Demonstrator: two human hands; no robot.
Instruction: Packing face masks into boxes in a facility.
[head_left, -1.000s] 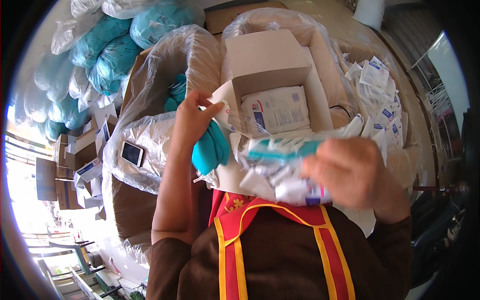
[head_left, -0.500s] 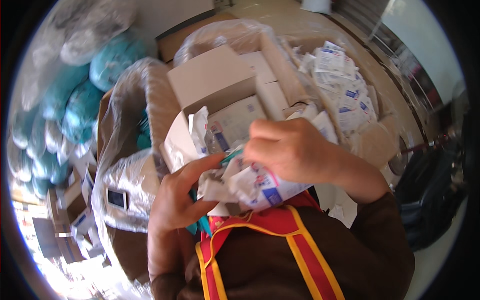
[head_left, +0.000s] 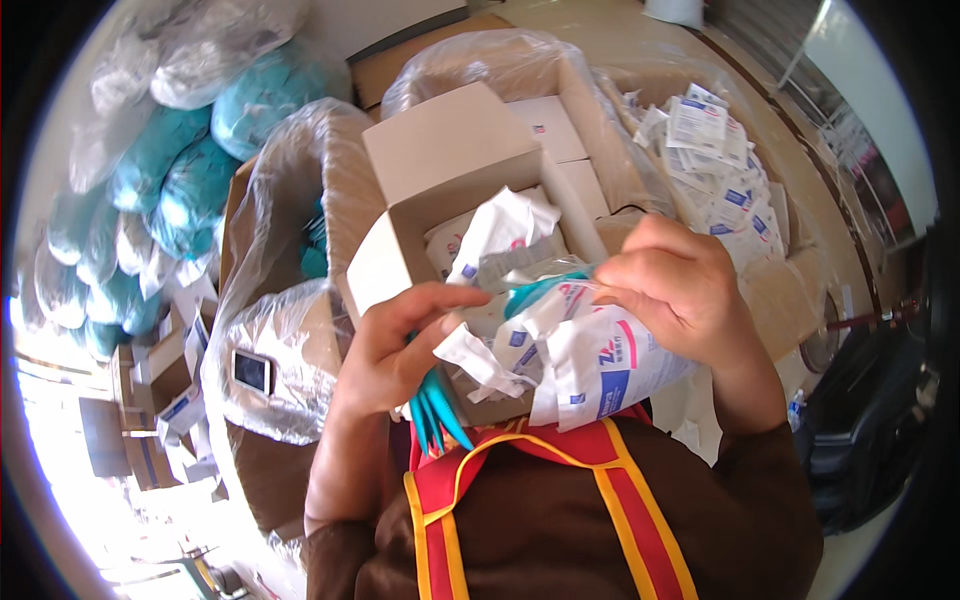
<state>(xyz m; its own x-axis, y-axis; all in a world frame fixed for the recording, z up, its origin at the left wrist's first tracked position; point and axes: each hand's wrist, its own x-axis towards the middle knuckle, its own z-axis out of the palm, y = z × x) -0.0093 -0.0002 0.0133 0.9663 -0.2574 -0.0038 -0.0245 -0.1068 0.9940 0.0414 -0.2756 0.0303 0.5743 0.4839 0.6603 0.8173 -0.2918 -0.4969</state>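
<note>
Between my hands is a torn white packet with blue and pink print. My right hand pinches its upper edge, fingers closed. Bunched teal glove material shows at the packet's opening, beside clear film. My left hand has its thumb and index finger apart near a torn white flap; its other fingers curl around a teal glove, whose fingers dangle below the palm. Beneath both hands stands an open cardboard box with more white packets inside.
At the right, a lined carton holds a heap of white packets. Another plastic-lined carton on the left contains teal items. A phone lies on plastic film. Bags of teal items are piled at far left, above cardboard boxes.
My right hand has moved right, pulling the packet wider, and more teal material shows at its opening. The glove hanging from my left hand is more visible. The whole view has shifted slightly.
</note>
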